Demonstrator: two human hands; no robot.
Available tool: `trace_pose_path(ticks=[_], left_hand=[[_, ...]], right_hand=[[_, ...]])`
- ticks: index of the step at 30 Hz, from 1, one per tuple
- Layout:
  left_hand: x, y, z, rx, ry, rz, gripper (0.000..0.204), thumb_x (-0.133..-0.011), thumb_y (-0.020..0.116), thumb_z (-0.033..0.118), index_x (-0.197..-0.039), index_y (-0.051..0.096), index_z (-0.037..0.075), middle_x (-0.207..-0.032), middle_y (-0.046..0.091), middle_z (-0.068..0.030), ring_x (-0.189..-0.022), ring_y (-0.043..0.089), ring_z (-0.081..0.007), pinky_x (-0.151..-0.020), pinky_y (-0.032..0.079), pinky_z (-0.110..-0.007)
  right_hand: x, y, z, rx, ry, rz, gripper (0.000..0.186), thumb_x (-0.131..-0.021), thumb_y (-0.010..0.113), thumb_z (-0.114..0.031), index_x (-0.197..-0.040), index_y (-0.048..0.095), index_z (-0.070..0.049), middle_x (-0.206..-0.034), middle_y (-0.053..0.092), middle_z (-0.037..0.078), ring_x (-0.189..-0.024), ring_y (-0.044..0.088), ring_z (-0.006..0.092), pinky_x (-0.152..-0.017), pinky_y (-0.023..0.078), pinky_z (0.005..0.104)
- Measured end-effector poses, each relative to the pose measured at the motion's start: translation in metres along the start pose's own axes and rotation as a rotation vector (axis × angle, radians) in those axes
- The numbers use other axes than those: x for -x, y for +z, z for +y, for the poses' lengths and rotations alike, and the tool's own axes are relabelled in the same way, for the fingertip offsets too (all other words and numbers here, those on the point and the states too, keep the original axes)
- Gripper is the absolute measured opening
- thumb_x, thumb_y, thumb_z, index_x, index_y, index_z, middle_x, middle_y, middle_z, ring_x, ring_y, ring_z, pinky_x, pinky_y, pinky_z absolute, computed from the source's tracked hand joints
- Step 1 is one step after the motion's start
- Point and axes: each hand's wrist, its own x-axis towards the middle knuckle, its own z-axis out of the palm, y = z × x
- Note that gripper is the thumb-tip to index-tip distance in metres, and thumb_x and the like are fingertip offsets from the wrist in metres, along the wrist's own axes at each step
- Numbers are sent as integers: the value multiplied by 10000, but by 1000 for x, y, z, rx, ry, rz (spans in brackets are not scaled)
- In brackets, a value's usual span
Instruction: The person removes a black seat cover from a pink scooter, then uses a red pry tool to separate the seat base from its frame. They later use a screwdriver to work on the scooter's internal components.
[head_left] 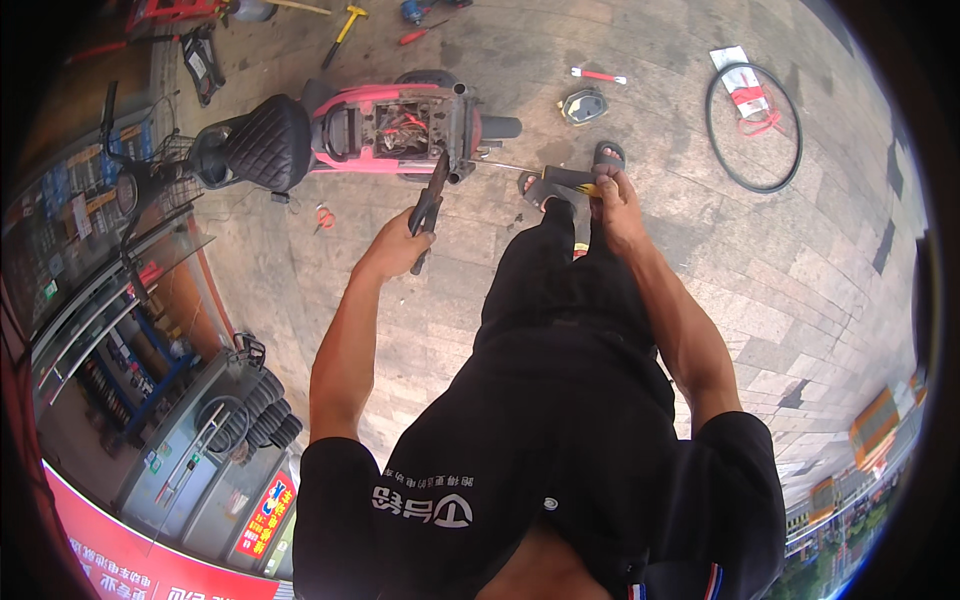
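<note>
A pink electric scooter [370, 165] stands ahead of me to the left, its rear body opened up and wires [402, 128] showing inside. My left hand [395, 245] grips a pair of dark pliers [432, 200], whose jaws reach the corner of the scooter's rear frame [456, 140]. In my right hand [622, 215] is a screwdriver [572, 180] with a black and yellow handle. Its thin shaft points left toward the same frame corner; whether the tip touches is too small to tell.
On the paving lie orange-handled scissors [324, 217], a yellow hammer [345, 35], a red-handled tool [420, 35], a red-and-white bar [598, 76] and a dark-framed part [583, 106]. A black tyre-like ring [800, 140] lies to the right. Shop shelves [110, 380] stand at left.
</note>
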Motion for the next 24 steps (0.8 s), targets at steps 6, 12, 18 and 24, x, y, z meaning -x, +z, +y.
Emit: trace_pose_path(ticks=[6, 12, 18, 24], left_hand=[[-1, 4, 2, -62, 32, 42, 191, -835, 620, 140, -954, 533, 19, -717, 506, -12, -639, 499, -142, -590, 421, -322], [-1, 5, -1, 36, -5, 22, 199, -833, 622, 147, -957, 539, 15, -729, 518, -30, -667, 504, -153, -613, 429, -329], [1, 5, -1, -50, 2, 44, 204, -833, 618, 134, -973, 536, 11, -730, 523, -38, -663, 519, -158, -620, 442, -333], [5, 5, 5, -89, 11, 61, 235, -832, 612, 111, -1033, 555, 2, -734, 535, -34, -658, 531, -152, -615, 447, -328]], right_hand=[[0, 0, 0, -63, 342, -32, 313, -999, 478, -364, -1086, 556, -74, -757, 560, 53, -569, 513, 144, -531, 436, 289], [3, 0, 0, -480, 254, -39, 296, -1012, 455, -331, -1064, 574, -65, -775, 549, 46, -567, 500, 128, -508, 399, 273], [-2, 2, 9, -283, 93, -5, 345, -980, 505, -409, -1133, 542, -102, -783, 549, 33, -590, 507, 138, -519, 399, 272], [-5, 1, -1, 40, 281, -17, 244, -992, 455, -273, -1122, 548, -89, -776, 548, 49, -640, 517, 124, -561, 424, 271]])
